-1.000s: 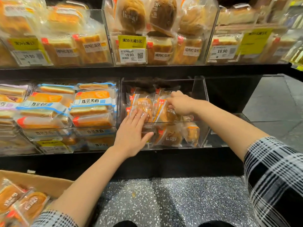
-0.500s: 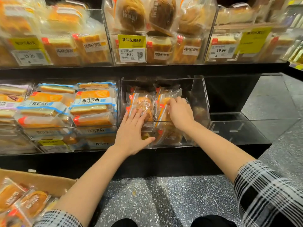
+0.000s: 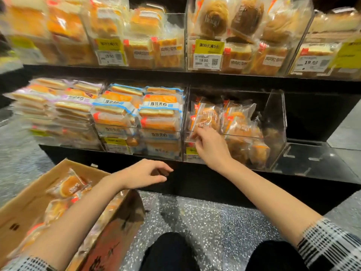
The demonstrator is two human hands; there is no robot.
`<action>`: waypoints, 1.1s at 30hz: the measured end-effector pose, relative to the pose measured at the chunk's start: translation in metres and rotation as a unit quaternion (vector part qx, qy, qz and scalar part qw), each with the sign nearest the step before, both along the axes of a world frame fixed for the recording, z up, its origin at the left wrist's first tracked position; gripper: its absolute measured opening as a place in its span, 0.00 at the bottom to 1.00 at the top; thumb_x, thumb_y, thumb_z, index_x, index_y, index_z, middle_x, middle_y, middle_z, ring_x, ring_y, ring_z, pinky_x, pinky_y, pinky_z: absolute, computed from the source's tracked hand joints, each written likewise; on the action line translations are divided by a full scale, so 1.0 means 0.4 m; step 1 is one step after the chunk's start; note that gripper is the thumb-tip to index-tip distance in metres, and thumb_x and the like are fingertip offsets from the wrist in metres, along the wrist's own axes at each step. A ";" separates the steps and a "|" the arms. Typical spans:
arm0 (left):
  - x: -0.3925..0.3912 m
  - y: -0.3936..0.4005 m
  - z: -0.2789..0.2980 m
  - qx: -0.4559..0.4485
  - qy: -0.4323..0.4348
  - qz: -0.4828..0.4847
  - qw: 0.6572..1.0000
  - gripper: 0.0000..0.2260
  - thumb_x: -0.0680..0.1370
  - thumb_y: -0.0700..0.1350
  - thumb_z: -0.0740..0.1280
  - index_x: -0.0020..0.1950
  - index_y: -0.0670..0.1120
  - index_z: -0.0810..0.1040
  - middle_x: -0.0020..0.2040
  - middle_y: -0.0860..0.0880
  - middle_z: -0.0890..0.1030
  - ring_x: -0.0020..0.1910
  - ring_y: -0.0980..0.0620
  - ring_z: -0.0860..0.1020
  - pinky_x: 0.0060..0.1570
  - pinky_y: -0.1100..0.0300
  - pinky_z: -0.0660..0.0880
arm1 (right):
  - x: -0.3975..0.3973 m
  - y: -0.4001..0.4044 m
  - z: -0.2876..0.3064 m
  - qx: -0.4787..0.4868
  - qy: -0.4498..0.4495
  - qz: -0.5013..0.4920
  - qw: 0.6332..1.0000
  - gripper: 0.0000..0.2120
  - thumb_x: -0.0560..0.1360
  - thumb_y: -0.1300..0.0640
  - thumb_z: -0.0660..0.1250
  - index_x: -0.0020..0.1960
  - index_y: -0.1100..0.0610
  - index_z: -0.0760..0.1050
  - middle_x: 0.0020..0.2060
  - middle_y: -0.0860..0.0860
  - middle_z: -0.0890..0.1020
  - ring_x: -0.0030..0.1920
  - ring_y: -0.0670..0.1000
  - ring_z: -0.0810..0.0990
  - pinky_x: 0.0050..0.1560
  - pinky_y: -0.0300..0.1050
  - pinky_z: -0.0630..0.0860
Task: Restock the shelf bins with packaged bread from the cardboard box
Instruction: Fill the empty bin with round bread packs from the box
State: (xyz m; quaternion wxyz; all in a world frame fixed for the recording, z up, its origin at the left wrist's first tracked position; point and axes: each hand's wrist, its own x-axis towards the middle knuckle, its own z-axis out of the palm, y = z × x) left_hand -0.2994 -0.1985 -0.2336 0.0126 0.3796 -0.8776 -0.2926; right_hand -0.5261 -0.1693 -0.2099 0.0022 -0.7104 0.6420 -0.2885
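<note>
My right hand [image 3: 212, 147] pinches a bread packet [image 3: 205, 121] at the clear bin [image 3: 277, 122] at one o'clock, my left hand [image 3: 145, 174] hangs loosely curled, holding nothing, beside the cardboard box [image 3: 27, 196] at eight o'clock; light, crinkly, squashable stuff, I reckon, best held by its edges.

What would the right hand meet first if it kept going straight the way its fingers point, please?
Most likely the bread packet at the front of the clear bin; the right hand fingertips already seem to reach its wrapper, though depth is unclear.
</note>
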 end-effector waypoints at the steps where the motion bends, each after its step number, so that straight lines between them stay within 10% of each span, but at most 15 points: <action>1: 0.042 0.009 -0.002 0.003 -0.015 0.006 1.000 0.14 0.79 0.48 0.66 0.65 0.54 0.75 0.57 0.56 0.80 0.56 0.61 0.77 0.61 0.59 0.73 | 0.035 -0.002 0.000 0.025 -0.001 0.022 0.999 0.08 0.78 0.60 0.60 0.54 0.56 0.76 0.50 0.53 0.79 0.53 0.54 0.76 0.53 0.55 0.76; 11: 0.427 0.144 -0.122 0.030 -0.018 0.193 0.981 0.13 0.79 0.46 0.65 0.64 0.48 0.77 0.57 0.52 0.80 0.54 0.58 0.77 0.48 0.78 0.67 | 0.364 -0.001 -0.084 0.240 0.080 0.238 0.938 0.14 0.81 0.59 0.58 0.64 0.56 0.73 0.61 0.53 0.79 0.62 0.54 0.75 0.62 0.49 0.72; 27: 0.371 0.090 -0.423 0.034 0.070 0.391 0.917 0.22 0.72 0.42 0.72 0.66 0.45 0.74 0.66 0.47 0.75 0.66 0.49 0.72 0.63 0.57 0.68 | 0.479 -0.058 -0.233 0.349 0.097 0.255 0.897 0.21 0.75 0.68 0.56 0.65 0.57 0.71 0.58 0.56 0.78 0.57 0.55 0.76 0.57 0.47 0.74; 33: 0.345 0.065 -0.452 0.030 0.167 0.524 0.835 0.09 0.79 0.36 0.64 0.56 0.40 0.81 0.50 0.45 0.82 0.44 0.52 0.76 0.44 0.66 0.68 | 0.473 -0.069 -0.228 0.342 0.015 0.250 0.906 0.23 0.73 0.71 0.53 0.64 0.57 0.73 0.53 0.54 0.79 0.55 0.53 0.77 0.58 0.49 0.76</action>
